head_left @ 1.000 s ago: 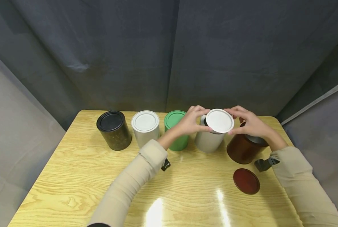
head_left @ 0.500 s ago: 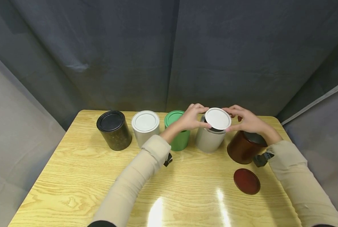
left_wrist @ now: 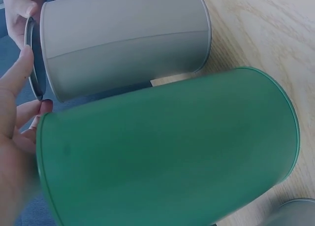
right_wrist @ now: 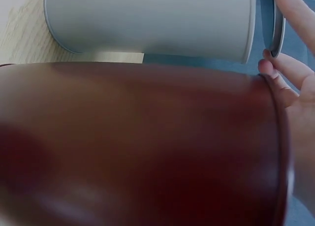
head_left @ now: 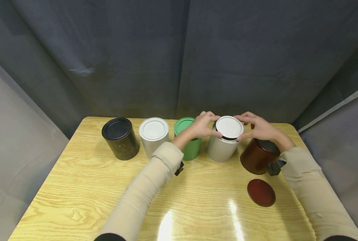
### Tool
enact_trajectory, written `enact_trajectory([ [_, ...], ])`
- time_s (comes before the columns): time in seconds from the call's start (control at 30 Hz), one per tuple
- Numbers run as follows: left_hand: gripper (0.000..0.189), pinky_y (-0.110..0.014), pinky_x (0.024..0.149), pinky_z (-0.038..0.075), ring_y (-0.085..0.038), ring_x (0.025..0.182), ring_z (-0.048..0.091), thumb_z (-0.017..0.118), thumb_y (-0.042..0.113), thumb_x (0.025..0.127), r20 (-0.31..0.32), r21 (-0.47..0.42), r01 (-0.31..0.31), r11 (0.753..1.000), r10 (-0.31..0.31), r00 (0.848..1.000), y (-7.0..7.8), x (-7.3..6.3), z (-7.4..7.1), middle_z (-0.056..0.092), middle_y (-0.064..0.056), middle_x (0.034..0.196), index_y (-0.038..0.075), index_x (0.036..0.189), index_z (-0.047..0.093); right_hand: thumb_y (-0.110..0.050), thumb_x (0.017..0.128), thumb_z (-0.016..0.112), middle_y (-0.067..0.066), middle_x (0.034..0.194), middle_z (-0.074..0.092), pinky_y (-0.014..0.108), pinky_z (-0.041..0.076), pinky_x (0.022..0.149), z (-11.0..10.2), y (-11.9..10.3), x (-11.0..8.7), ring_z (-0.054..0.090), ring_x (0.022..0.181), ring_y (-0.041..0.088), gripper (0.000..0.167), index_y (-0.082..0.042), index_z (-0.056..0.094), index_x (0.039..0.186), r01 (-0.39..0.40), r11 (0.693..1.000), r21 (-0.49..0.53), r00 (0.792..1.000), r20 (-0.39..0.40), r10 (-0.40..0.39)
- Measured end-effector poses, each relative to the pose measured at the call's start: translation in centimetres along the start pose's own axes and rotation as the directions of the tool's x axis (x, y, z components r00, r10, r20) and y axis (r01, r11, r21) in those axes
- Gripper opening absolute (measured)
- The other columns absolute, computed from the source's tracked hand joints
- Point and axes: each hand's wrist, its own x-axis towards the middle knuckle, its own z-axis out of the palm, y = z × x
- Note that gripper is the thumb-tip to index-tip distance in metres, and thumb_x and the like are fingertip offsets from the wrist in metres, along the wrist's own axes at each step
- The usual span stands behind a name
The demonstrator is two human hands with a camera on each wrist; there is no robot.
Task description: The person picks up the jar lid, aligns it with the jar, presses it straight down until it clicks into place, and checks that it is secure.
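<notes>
Between both hands a round white lid [head_left: 229,127] is held just over the mouth of a light grey can [head_left: 221,150]. A dark gap shows between lid and can rim in the head view, and the wrist views show the lid apart from the rim. My left hand [head_left: 204,125] pinches the lid's left edge with thumb and fingertips. From the right, my right hand [head_left: 258,128] pinches the opposite edge. Just right of the grey can stands a brown can [head_left: 257,157], open at the top and partly behind the right hand. Its dark red lid [head_left: 261,192] lies on the table.
A green can [head_left: 191,150] with its lid on stands under the left wrist. Further left are a white-lidded can [head_left: 153,129] and a black-lidded dark can [head_left: 121,140]. They stand along the back of the wooden table [head_left: 76,187], before a dark curtain [head_left: 136,60].
Both hands have shifted slightly left with the white lid. The lid first moved off the can's front edge and now sits more squarely and closer over the grey can's mouth.
</notes>
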Motion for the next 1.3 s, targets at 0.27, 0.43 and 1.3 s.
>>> enact_trajectory([
  [0.27, 0.071, -0.030, 0.089, 0.031, -0.019, 0.109, 0.040, 0.074, 0.040, 0.074, 0.041, 0.034, 0.021, 0.999, -0.023, 0.999, -0.25, 0.23, 0.39, 0.051, -0.005, 0.121, 0.009, 0.133, 0.048, -0.022, 0.069, 0.080, 0.012, 0.110, 0.048, 0.033, 0.034, 0.064, 0.14, -0.15, 0.00, 0.043, 0.089, 0.022, 0.073, 0.003, 0.048, 0.129, -0.029, 0.999, 0.016, 0.999, 0.044, 0.028],
  [0.43, 0.070, -0.026, 0.085, 0.030, -0.018, 0.106, 0.041, 0.074, 0.040, 0.074, 0.051, 0.028, 0.026, 0.999, -0.027, 0.998, -0.41, 0.18, 0.50, 0.052, -0.004, 0.117, 0.009, 0.132, 0.050, -0.025, 0.069, 0.079, 0.013, 0.112, 0.047, 0.035, 0.035, 0.067, 0.33, 0.07, 0.07, 0.043, 0.092, 0.025, 0.074, 0.002, 0.047, 0.131, -0.063, 0.998, 0.017, 0.996, 0.070, 0.062],
  [1.3, 0.060, -0.022, 0.070, 0.026, -0.014, 0.083, 0.036, 0.072, 0.037, 0.077, 0.071, 0.004, 0.003, 1.000, -0.004, 0.997, -0.88, 0.10, 0.35, 0.053, -0.008, 0.096, 0.011, 0.127, 0.054, -0.020, 0.072, 0.076, 0.014, 0.113, 0.046, 0.035, 0.036, 0.065, 0.30, 0.15, 0.15, 0.042, 0.090, 0.024, 0.066, 0.000, 0.050, 0.129, -0.079, 0.996, 0.044, 0.993, 0.090, 0.074],
])
